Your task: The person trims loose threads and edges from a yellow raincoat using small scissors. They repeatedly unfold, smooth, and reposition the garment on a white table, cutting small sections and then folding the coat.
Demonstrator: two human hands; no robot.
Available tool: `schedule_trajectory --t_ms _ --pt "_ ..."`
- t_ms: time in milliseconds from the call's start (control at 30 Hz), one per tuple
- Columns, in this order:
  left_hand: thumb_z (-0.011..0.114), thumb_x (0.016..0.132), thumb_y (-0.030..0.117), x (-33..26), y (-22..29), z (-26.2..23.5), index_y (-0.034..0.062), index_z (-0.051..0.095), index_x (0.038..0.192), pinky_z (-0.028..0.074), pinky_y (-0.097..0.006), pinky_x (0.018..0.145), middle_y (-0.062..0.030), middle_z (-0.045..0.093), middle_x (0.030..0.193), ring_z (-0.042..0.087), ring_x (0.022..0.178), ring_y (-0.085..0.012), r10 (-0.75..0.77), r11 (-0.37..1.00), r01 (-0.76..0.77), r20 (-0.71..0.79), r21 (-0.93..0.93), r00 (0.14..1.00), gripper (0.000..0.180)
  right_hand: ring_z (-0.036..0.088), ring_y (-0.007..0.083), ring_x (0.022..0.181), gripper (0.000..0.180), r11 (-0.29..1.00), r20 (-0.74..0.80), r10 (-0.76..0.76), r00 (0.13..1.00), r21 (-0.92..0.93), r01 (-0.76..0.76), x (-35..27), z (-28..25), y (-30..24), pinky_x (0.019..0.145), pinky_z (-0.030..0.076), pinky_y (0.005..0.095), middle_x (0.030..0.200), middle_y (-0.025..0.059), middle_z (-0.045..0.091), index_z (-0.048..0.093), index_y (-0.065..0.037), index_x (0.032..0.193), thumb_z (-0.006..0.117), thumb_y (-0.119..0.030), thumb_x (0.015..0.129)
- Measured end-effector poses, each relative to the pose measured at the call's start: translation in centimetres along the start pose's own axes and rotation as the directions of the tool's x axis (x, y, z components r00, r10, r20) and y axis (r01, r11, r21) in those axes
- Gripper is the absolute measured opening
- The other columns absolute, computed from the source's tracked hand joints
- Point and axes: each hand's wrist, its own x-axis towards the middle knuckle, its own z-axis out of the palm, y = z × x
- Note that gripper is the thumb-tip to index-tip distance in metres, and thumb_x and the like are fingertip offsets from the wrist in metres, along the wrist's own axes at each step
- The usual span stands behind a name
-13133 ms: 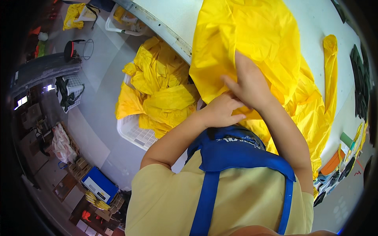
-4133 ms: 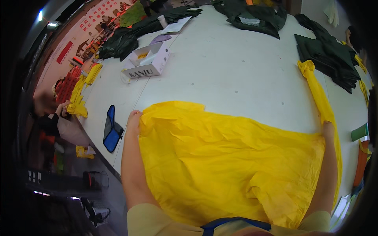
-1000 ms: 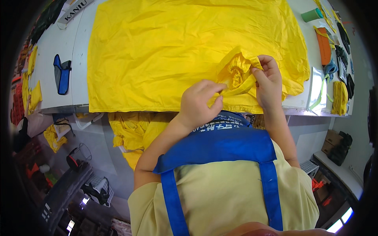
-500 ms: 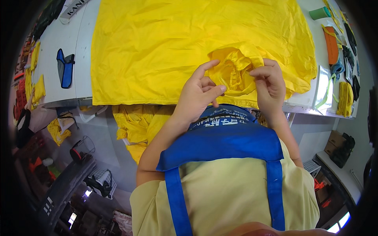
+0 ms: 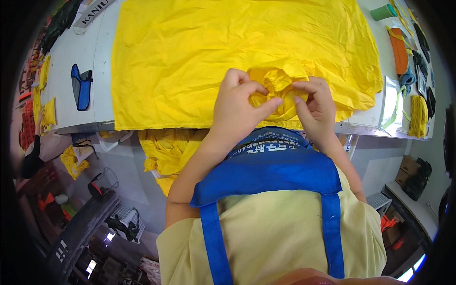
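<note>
A large sheet of shiny yellow fabric (image 5: 190, 57) lies spread across the table. Near its front edge, a tube-like part with a gathered, elastic-looking inner cuff (image 5: 271, 80) is bunched up. My left hand (image 5: 237, 102) is closed on the left side of this cuff, index finger and thumb reaching into the gathers. On the other side, my right hand (image 5: 317, 107) curls at the outer edge of the same tube, index finger and thumb against the yellow fabric. Folds partly hide the fingertips of both hands.
On the white table (image 5: 102, 90) at left lies a blue and grey fabric piece (image 5: 81, 88). At right are an orange case (image 5: 399, 52), a green roll (image 5: 383, 12) and a folded yellow bundle (image 5: 418, 116). More yellow fabric (image 5: 173, 149) hangs below the table edge.
The open ring of the cuff has been drawn narrower. My left thumb and index finger have closed in on the gathers, and my right hand has shifted slightly left.
</note>
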Motion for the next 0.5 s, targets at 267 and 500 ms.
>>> schedule_trajectory --t_ms 267,500 --pt "0.061 0.082 0.003 -0.5 -2.7 -0.7 0.0029 0.054 0.089 0.043 -0.022 0.061 -0.0035 0.057 0.084 0.053 0.072 -0.0106 -0.391 0.860 0.383 0.046 -0.339 0.919 0.010 0.052 0.0160 0.106 0.032 0.804 0.051 0.190 0.981 0.565 -0.185 -0.4 -0.1 3.1 0.091 0.041 0.0296 0.112 0.0095 0.052 0.050 -0.002 0.120 0.053 -0.005 0.088" --pt "0.063 0.084 0.016 -3.4 -15.8 -1.8 0.0069 0.059 0.114 0.044 -0.032 0.079 -0.0028 0.063 0.099 0.057 0.091 -0.0192 -0.622 0.613 0.745 0.419 -0.264 0.661 0.032 0.040 0.0349 0.124 0.050 0.609 0.115 0.114 0.987 -0.793 0.022 -8.1 -4.5 13.8 0.105 0.027 0.0473 0.128 0.0155 0.048 0.047 -0.006 0.127 0.062 -0.022 0.083"
